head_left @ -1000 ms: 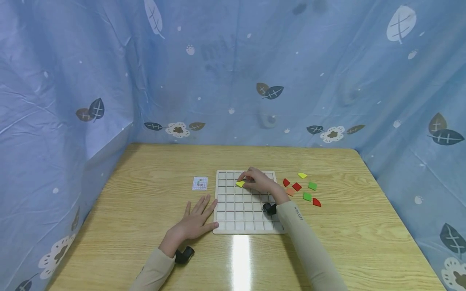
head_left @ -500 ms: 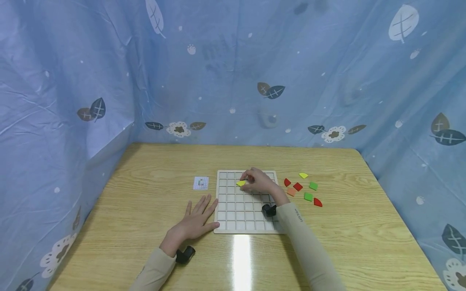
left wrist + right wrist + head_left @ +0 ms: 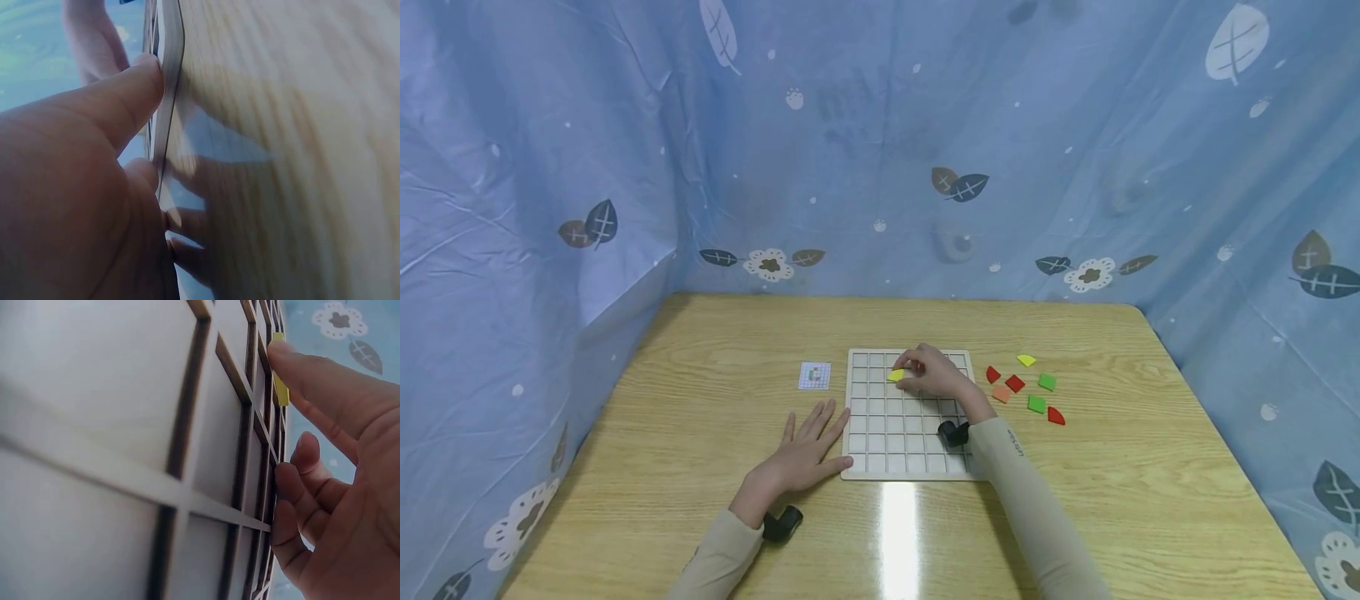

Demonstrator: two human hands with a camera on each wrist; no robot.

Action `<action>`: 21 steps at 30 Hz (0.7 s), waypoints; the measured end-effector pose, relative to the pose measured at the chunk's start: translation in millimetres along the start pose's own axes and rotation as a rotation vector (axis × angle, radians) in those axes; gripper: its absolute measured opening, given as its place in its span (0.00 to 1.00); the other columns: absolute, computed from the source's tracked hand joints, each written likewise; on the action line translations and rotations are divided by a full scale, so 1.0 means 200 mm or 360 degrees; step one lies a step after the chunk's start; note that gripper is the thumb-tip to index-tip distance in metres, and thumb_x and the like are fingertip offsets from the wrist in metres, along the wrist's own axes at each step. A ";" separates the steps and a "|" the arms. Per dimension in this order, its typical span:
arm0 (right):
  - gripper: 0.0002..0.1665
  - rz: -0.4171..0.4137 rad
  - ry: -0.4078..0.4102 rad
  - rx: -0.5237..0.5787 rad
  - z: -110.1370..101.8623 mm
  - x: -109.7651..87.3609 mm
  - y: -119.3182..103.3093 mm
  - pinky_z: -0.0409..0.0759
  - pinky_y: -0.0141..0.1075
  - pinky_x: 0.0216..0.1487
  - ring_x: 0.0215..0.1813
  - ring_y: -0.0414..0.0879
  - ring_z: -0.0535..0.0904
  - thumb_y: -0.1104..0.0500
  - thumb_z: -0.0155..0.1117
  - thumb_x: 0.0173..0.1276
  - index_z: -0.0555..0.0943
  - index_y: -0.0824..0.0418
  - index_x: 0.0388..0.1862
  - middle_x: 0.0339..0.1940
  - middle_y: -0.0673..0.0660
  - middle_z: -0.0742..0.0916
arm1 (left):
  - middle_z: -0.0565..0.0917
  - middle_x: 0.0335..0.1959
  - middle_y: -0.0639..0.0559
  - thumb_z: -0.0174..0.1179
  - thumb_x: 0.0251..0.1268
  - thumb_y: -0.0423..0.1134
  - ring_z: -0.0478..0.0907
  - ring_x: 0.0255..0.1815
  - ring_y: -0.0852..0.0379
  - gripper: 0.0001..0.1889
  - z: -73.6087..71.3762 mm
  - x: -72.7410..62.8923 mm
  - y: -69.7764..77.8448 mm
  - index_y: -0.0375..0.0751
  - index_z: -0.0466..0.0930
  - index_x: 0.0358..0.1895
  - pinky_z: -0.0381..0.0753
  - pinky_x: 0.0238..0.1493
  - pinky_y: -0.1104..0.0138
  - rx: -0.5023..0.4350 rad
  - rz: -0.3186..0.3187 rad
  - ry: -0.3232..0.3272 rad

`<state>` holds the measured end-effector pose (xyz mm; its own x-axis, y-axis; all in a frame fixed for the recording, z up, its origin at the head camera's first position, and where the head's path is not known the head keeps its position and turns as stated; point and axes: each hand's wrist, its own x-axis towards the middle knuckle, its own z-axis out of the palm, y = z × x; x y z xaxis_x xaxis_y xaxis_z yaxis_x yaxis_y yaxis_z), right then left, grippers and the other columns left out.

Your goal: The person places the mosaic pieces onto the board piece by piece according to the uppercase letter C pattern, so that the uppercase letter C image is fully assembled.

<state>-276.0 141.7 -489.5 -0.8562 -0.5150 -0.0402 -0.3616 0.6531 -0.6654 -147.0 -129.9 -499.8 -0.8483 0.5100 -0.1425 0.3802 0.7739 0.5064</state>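
A yellow quarter-round tile (image 3: 896, 376) is between the thumb and forefinger of my right hand (image 3: 931, 372), over the upper left part of a pale wooden grid board (image 3: 876, 443). In the right wrist view the yellow tile (image 3: 280, 375) stands right at the grid's ridges, with the thumb tip against it. That hand's other fingers bend toward the board. My left hand (image 3: 797, 460) rests on the table with spread fingers, its thumb and fingertips at the board's left edge. The left wrist view shows the left thumb (image 3: 134, 94) against the board's side.
Right of the board lie loose tiles: a yellow one (image 3: 1026, 361), green ones (image 3: 1047, 382), red ones (image 3: 1015, 383) and an orange one (image 3: 1002, 394). A small pattern card (image 3: 814, 376) lies left of the board. Blue patterned cloth (image 3: 880, 150) hangs behind the wooden table (image 3: 1150, 467).
The yellow tile has turned a little between the right fingers, over nearly the same spot on the board. The left hand keeps its place.
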 end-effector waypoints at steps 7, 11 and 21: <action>0.16 -0.0065 -0.0017 0.0054 0.00 0.01 0.02 0.62 0.36 0.34 0.33 0.46 0.62 0.54 0.68 0.59 0.82 0.52 0.48 0.32 0.53 0.74 | 0.41 0.75 0.43 0.46 0.68 0.58 0.35 0.75 0.43 0.38 -0.02 0.00 0.03 0.47 0.43 0.74 0.27 0.67 0.40 0.0047 -0.0050 -0.0051; 0.17 -0.0090 -0.0008 0.0080 0.00 0.01 0.03 0.63 0.36 0.34 0.33 0.46 0.63 0.55 0.68 0.59 0.82 0.53 0.48 0.34 0.53 0.76 | 0.41 0.76 0.44 0.45 0.68 0.59 0.34 0.75 0.44 0.38 -0.02 0.00 0.03 0.49 0.43 0.74 0.27 0.67 0.40 0.0065 -0.0061 -0.0058; 0.18 -0.0082 0.0004 0.0129 0.00 0.02 0.04 0.63 0.35 0.34 0.33 0.46 0.63 0.55 0.68 0.58 0.82 0.55 0.48 0.33 0.52 0.78 | 0.40 0.76 0.44 0.46 0.67 0.60 0.33 0.75 0.44 0.38 0.01 0.01 -0.01 0.49 0.44 0.74 0.24 0.67 0.40 -0.0003 -0.0038 -0.0024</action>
<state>-282.7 144.6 -494.9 -0.8384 -0.5451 -0.0027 -0.3739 0.5787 -0.7248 -149.2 -129.9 -502.5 -0.8515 0.4970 -0.1672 0.3592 0.7851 0.5045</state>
